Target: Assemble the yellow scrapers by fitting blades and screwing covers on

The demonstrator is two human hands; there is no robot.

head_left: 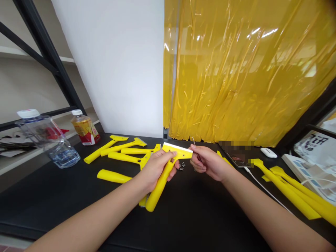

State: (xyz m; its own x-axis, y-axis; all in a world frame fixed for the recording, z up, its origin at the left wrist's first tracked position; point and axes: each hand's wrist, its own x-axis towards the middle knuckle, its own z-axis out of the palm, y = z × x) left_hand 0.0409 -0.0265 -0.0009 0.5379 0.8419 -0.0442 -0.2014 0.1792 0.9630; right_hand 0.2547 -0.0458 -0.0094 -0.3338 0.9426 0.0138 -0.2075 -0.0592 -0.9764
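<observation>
My left hand [157, 168] is wrapped round the neck of a yellow scraper [160, 189], its wide head and metal blade edge pointing away and its handle toward me. Just right of the blade, my right hand [206, 161] pinches a thin metal rod [193, 141] that sticks up from the fingertips; its lower part is hidden. Several small screws [181, 166] lie on the black table [194, 217] between the hands. Other yellow scrapers [98, 150] rest left of my left hand, some partly covered by it.
At the left stand a large clear bottle [55, 140] and a small bottle with a red label [85, 129]. On the right are a phone [238, 160] with a white cable, a white case [268, 152], more yellow scrapers [288, 190] and a white box [309, 175]. Yellow plastic sheeting [236, 77] hangs behind.
</observation>
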